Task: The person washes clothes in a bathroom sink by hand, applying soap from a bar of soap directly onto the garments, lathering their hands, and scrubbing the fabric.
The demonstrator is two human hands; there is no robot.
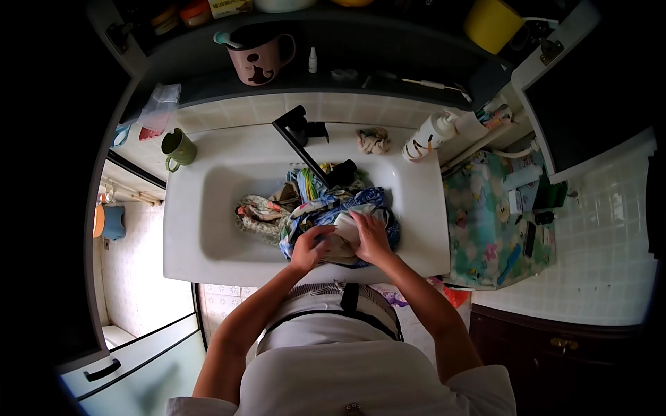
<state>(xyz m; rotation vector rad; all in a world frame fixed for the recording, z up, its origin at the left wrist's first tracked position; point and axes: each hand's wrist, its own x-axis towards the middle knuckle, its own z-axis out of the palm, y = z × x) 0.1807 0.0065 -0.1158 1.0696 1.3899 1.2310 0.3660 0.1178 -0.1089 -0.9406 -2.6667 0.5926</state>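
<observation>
Some pale cloth point(346, 227) lies on blue-patterned fabric point(371, 199) in the sink point(220, 232); my left hand point(309, 247) curls half-open, my right hand point(372, 238) touches the cloth, grip unclear. Likely soft, heavy if wet: gather folds.

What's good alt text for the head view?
A person's left hand and right hand at a heap of patterned fabric in a white sink. A black faucet reaches over the heap; a green mug stands at the sink's back left, a white pump bottle at back right.
</observation>
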